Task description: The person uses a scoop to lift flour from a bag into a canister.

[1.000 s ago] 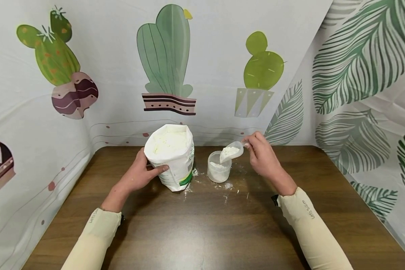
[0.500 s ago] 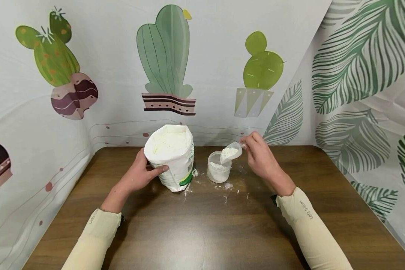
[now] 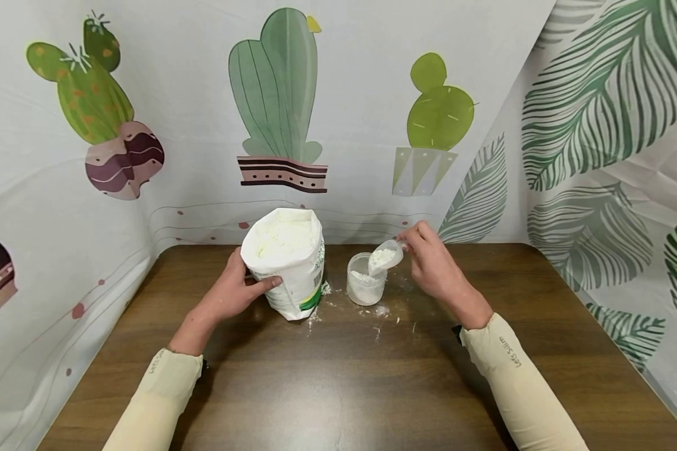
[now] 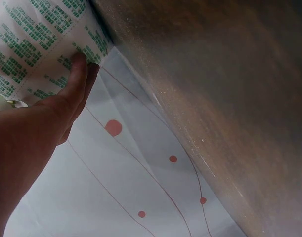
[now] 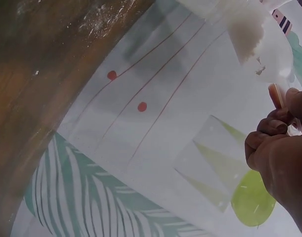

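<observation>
A white open-topped bag of white powder stands tilted on the table in the head view. My left hand grips its left side, thumb across the front and fingers behind; in the left wrist view the fingers lie along the green-printed bag. My right hand pinches the handle of a clear plastic scoop loaded with powder. That scoop is tipped, its lip over the mouth of a small clear jar, partly filled with powder. In the right wrist view, the right fingers curl round the scoop's handle, beneath its translucent bowl.
Spilled powder dusts the brown wooden table around the jar and beside the bag. Behind the table's back edge hangs a white cloth printed with cacti and leaves.
My right hand has shifted slightly left, bringing the scoop a little further over the jar and tipping it more. The left hand and the bag have stayed in place.
</observation>
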The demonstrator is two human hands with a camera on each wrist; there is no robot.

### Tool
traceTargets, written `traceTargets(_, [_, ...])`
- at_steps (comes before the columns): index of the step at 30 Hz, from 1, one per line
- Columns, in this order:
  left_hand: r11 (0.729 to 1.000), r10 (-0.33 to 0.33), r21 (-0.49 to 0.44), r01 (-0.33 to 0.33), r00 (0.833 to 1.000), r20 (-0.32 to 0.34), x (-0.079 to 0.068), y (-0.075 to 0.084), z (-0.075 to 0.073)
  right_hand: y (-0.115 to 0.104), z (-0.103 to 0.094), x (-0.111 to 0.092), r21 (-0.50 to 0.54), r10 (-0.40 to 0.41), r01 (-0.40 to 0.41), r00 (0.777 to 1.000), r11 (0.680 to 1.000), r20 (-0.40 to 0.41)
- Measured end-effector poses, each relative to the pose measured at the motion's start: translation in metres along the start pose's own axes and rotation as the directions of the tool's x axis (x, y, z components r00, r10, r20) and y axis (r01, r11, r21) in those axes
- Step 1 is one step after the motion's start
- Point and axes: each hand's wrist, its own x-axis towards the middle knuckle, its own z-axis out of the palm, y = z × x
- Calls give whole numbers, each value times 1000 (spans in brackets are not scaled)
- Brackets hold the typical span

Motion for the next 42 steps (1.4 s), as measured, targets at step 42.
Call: traceTargets(42, [1000,2,5,-2,1000,-3,1,0,0,-3,-3,3,-37,-60,59,998,998,-21])
